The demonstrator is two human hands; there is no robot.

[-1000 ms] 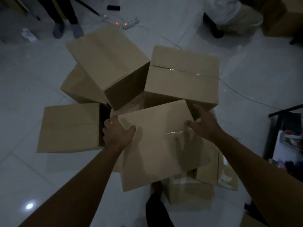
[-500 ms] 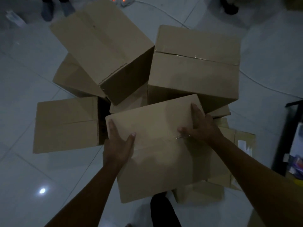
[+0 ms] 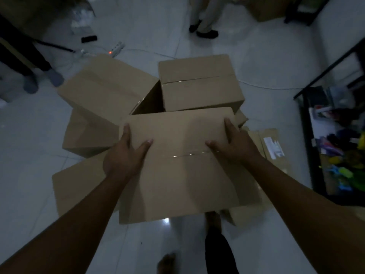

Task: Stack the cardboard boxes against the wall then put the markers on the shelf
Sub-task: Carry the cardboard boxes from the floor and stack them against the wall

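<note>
Fingers (image 3: 126, 133) around cardboard box (image 3: 177, 165) sides

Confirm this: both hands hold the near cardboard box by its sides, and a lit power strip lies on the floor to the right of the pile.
One detail is off. The head view shows the left hand and right hand holding the near cardboard box by its sides, but the lit power strip lies on the floor beyond the pile, to its left, not its right.

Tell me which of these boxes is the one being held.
The nearest box, with the taped seam across its top: the left hand and right hand grip its two sides. No hand touches the other boxes behind and beside it.
</note>
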